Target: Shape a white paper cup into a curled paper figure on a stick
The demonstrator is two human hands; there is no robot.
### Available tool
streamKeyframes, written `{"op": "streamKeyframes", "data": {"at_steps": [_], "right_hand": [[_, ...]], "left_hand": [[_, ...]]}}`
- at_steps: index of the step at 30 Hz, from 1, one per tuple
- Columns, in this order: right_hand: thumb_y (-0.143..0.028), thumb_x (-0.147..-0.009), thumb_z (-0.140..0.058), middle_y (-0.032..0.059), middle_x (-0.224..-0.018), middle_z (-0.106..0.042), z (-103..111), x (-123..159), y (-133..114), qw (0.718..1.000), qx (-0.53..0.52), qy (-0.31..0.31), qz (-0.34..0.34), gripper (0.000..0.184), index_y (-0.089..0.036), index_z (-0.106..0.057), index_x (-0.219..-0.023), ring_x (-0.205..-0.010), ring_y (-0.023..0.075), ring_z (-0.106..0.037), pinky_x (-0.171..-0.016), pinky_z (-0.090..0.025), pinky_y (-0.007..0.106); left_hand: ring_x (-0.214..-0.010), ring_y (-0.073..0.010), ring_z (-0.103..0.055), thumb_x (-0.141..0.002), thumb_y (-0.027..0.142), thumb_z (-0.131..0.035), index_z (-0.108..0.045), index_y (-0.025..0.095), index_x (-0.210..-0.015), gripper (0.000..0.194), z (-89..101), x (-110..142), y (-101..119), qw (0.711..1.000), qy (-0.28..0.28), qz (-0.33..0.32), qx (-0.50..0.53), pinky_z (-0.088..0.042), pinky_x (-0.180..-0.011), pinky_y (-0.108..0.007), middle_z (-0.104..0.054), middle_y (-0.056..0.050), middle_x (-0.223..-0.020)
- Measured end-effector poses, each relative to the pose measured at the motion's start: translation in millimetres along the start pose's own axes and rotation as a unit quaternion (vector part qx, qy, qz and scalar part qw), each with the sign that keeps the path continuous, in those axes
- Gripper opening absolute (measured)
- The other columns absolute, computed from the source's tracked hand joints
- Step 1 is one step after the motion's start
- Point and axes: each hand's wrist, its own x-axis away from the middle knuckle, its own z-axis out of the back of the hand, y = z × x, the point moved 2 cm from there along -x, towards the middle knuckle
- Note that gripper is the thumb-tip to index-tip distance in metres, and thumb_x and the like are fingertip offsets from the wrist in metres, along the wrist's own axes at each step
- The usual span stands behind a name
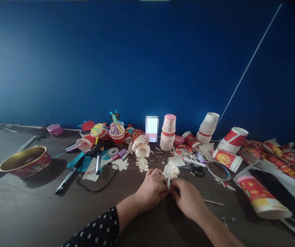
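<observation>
In the middle of the desk, a small white cut-paper piece with a round, ruffled top and a narrow strip hanging down stands between both hands. My left hand is closed, its fingertips pinching the paper piece from the left side of the strip. My right hand is closed too, with thumb and fingers at the strip's lower right. The fingertips partly hide the strip's lower end. Just beyond my left hand lies a larger white figure of curled, scalloped paper. Black-handled scissors lie past my right hand.
A gold-lined red bowl stands at left. Behind are decorated cups and a tall paper-cup stack. A roll of tape, a black marker and paper scraps lie around. At right are a red cup and a thin stick.
</observation>
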Motion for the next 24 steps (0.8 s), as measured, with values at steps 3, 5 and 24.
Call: {"op": "streamKeyframes", "data": {"at_steps": [3,5,24], "right_hand": [[-0.018,-0.081,-0.05,0.0018,-0.081,-0.064,1,2,-2,1.0,0.02,0.011,0.017,0.011,-0.021,-0.06,-0.078,-0.074,0.0146,-0.059,-0.061,-0.032,0.022],[-0.017,-0.082,-0.048,0.0012,-0.08,-0.064,2,4,-4,0.998,0.042,0.019,0.034,0.014,-0.022,-0.061,-0.078,-0.073,0.0143,-0.059,-0.061,-0.032,0.022],[-0.004,-0.083,-0.043,0.0024,-0.072,-0.064,-7,7,-16,0.966,0.234,0.035,0.105,0.028,-0.019,-0.065,-0.073,-0.067,0.0133,-0.06,-0.055,-0.03,0.025]], "left_hand": [[-0.088,-0.0172,-0.047,-0.071,0.014,-0.064,-0.062,0.017,-0.063,0.009,-2.4,0,-1,1.0,0.009,0.004,0.011,-0.029,-0.077,-0.033,-0.064,0.002,-0.077],[-0.087,-0.0169,-0.048,-0.068,0.011,-0.064,-0.062,0.016,-0.063,0.008,-2.9,-1,-1,1.0,0.004,0.017,0.017,-0.029,-0.077,-0.033,-0.063,0.002,-0.076],[-0.091,-0.0186,-0.046,-0.069,0.01,-0.057,-0.061,0.017,-0.069,0.008,-4.4,0,2,0.999,0.019,0.044,0.004,-0.03,-0.078,-0.034,-0.061,0.0,-0.083]]}}
